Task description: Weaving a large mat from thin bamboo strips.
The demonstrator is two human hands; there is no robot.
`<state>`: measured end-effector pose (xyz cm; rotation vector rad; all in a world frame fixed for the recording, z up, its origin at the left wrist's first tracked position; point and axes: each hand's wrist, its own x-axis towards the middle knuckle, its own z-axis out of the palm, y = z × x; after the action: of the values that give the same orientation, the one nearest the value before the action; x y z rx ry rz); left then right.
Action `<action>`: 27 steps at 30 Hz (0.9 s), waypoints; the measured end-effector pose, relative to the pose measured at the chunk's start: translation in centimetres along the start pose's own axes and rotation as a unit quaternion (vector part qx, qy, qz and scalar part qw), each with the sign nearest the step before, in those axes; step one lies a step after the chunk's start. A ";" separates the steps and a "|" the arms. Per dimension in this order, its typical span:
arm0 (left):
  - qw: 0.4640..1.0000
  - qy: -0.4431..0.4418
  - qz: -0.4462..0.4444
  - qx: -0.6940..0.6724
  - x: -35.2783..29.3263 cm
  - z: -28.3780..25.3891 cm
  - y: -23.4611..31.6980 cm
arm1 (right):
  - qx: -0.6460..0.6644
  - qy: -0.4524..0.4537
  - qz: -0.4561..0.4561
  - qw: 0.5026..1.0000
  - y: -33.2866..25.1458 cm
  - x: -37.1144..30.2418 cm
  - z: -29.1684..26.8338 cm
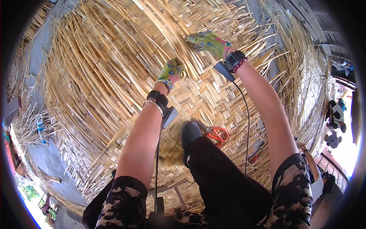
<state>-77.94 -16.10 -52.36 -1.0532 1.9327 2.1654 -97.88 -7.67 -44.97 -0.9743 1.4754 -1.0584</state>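
Observation:
A large woven mat (213, 95) of pale straw strips fills the view, with loose unwoven strips (114, 49) fanning out at the top and left. My left hand (170, 72), in a floral glove, pinches a strip where the weave ends. Farther up and to the right, my right hand (207, 42), also in a floral glove, presses down on loose strips. Both wrists carry black straps with small devices and a cable. My dark shoe (189, 134) rests on the mat below the hands.
Orange-handled scissors (217, 134) lie on the mat just right of my shoe. A plastic bottle (41, 129) lies on the grey floor at the left. Another person (316, 175) sits at the lower right edge. Stacked items (335, 114) stand at the far right.

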 end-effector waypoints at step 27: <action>0.956 0.055 0.166 0.237 1.0 0.9 -1.8 | -0.112 0.070 0.107 0.985 3.0 1.2 1.8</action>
<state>-78.22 -15.32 -54.46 -0.8208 2.6575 1.6419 -96.39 -8.19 -48.29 -0.8853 1.8013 -0.8312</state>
